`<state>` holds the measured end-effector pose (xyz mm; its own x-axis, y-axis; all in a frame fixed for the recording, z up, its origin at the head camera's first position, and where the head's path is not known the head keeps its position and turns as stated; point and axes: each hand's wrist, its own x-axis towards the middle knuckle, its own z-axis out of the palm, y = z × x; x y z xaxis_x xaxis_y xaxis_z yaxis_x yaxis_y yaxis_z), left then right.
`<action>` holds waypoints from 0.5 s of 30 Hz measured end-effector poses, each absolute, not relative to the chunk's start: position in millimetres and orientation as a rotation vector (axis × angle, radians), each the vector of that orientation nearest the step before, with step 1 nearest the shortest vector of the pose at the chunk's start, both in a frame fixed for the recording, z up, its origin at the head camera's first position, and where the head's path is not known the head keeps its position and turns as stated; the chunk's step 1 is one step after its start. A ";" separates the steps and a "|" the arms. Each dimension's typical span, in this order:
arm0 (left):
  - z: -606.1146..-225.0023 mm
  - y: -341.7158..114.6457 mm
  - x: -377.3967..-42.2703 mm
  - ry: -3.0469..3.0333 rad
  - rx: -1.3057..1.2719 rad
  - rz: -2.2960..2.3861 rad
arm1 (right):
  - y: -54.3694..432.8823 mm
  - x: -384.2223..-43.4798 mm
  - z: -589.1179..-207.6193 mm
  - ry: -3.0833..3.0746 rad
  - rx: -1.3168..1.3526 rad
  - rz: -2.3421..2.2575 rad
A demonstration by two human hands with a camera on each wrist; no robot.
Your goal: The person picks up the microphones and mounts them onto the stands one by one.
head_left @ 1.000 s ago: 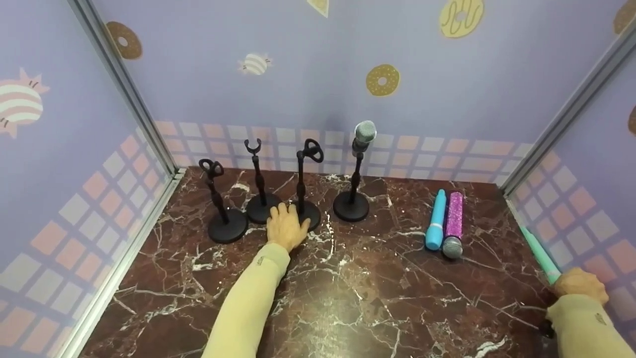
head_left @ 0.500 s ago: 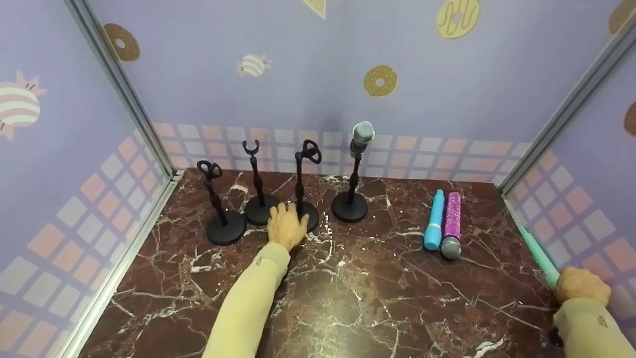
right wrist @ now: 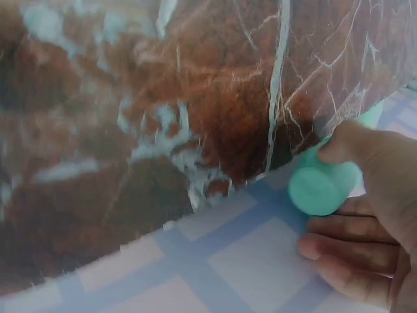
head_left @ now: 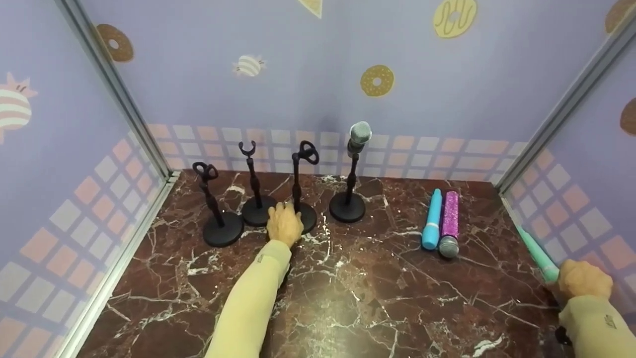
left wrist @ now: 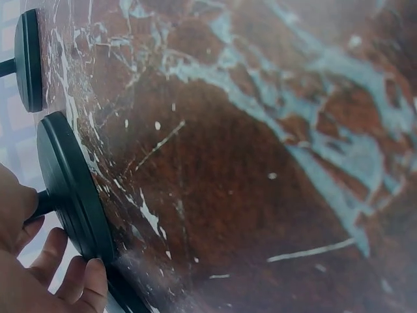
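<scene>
In the head view, my left hand (head_left: 284, 224) is low at the third black microphone stand (head_left: 296, 186) from the left, which has a ring-shaped clip on top. The left wrist view shows thumb and fingers around its post, beside the round base (left wrist: 75, 189). At the far right, my right hand (head_left: 585, 279) grips a mint-green microphone (head_left: 539, 256) by its wider end, next to the side wall. Seen from the right wrist, the thumb lies over the mint-green microphone (right wrist: 319, 186), the other fingers below it.
Two more bare stands, one with a looped clip (head_left: 223, 228) and one with an open fork (head_left: 258, 211), stand to the left. Another stand (head_left: 348, 206) bears a silver-headed microphone (head_left: 360, 133). A blue microphone (head_left: 432, 223) and a glittery pink microphone (head_left: 450, 216) lie side by side.
My left thumb has drawn in toward the stand's post. The right hand stays on the mint-green microphone, with a slight shift. The whole head view has drifted a little.
</scene>
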<state>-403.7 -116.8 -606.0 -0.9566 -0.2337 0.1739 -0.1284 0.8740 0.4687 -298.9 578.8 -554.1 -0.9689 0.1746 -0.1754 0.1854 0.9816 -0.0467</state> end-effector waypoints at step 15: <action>-601.1 -113.9 -390.8 -2.873 0.207 -0.668 | 571.2 -305.4 -530.4 3.194 0.298 -0.186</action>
